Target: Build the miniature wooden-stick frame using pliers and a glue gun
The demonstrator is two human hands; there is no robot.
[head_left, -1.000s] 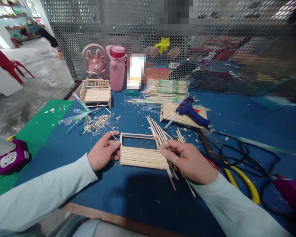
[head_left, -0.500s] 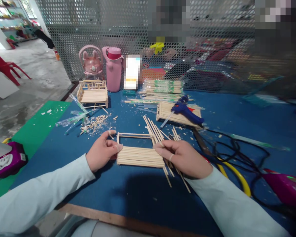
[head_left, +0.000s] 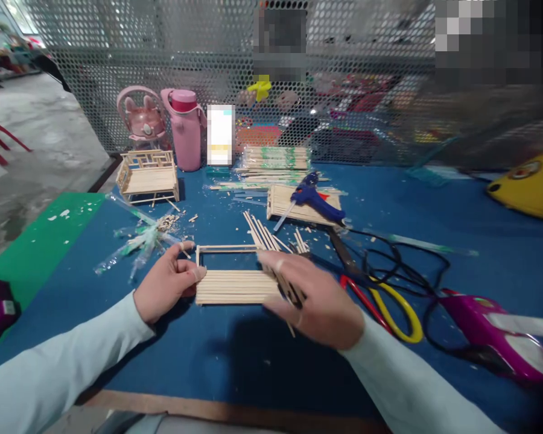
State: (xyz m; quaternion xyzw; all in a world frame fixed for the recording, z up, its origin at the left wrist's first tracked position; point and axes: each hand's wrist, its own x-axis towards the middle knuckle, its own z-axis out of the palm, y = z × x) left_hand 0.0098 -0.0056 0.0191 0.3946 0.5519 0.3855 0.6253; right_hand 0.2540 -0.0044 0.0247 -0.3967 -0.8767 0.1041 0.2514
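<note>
A small frame of thin wooden sticks (head_left: 235,288) lies on the blue table, its lower part a closed row of sticks and its upper part an open gap under a top bar. My left hand (head_left: 165,284) pinches its left edge between thumb and fingers. Over the right end is my right hand (head_left: 319,295), blurred, with thumb and fingers spread apart; whether it touches the frame I cannot tell. Loose sticks (head_left: 257,232) lie behind and partly under that hand. Farther back, a blue glue gun (head_left: 315,198) rests on a stick panel (head_left: 278,204).
A miniature stick bench (head_left: 149,179), pink bottle (head_left: 187,135) and bundled sticks (head_left: 276,158) stand at the back. Crumpled plastic wrap (head_left: 142,241) is at left. Yellow-and-red-handled tool (head_left: 400,316), black cord (head_left: 402,274) and purple device (head_left: 489,331) lie at right. Behind rises a perforated metal screen (head_left: 163,36).
My right hand has let go of the frame's right edge, its fingers spreading over that end. My left hand keeps its pinch. The whole view has shifted, so things appear farther left.
</note>
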